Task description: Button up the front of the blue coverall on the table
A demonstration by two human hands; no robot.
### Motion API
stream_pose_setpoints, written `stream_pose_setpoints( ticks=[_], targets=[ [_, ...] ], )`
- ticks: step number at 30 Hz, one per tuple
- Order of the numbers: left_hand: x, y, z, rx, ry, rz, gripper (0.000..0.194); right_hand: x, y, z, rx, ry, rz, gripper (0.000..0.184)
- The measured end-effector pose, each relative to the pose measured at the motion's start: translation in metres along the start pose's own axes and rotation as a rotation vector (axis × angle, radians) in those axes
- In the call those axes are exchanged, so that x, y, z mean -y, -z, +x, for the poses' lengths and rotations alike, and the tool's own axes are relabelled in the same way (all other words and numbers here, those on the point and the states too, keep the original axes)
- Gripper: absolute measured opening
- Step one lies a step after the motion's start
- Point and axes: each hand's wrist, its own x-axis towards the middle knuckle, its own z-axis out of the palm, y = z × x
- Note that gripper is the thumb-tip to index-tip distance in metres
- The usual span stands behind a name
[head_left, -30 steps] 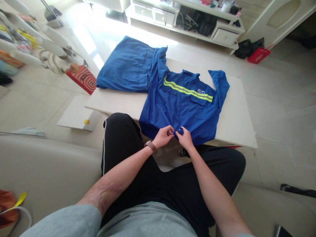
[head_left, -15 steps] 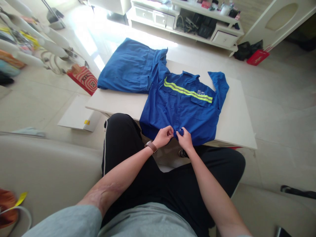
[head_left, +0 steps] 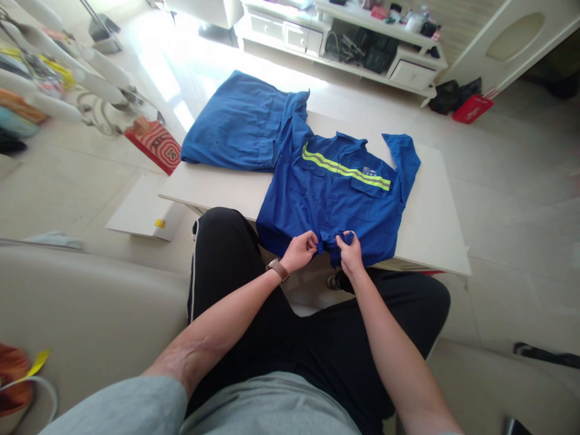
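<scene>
A blue work shirt (head_left: 335, 199) with a yellow-green reflective stripe lies front up on a low white table (head_left: 430, 235), its hem hanging over the near edge. My left hand (head_left: 299, 251), with a brown watch at the wrist, pinches the left side of the shirt's front opening at the hem. My right hand (head_left: 351, 254) is closed on the right side of the opening, a small gap apart from the left hand. A second blue garment (head_left: 235, 124) lies folded at the table's far left, touching the shirt's sleeve.
I sit on a pale sofa (head_left: 86, 314) with my knees against the table. A red patterned box (head_left: 154, 145) and a flat white board (head_left: 142, 208) lie on the floor at left. A white cabinet (head_left: 344, 36) stands at the back, a red bag (head_left: 471, 109) at right.
My right hand has shifted slightly right with the shirt edge, so the two sides of the hem opening have parted. The left hand has stayed in place.
</scene>
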Motion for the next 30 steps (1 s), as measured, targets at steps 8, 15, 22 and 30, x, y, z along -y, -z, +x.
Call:
stream_pose_setpoints(
  ticks=[8, 15, 22, 30],
  targets=[
    [0.008, 0.007, -0.003, 0.103, 0.224, 0.263, 0.025, 0.023, 0.019, 0.01, -0.12, 0.073, 0.043, 0.017],
    [0.002, 0.013, -0.003, 0.129, 0.222, 0.404, 0.019, 0.054, 0.038, 0.019, -0.21, 0.223, -0.158, 0.022],
    [-0.031, 0.034, 0.025, 0.165, 0.162, 0.444, 0.013, 0.105, 0.057, 0.044, -0.057, 0.478, -1.292, 0.042],
    [-0.072, 0.041, 0.108, 0.177, 0.065, 0.567, 0.016, 0.086, -0.027, 0.049, 0.675, 0.414, -1.601, 0.031]
  ],
)
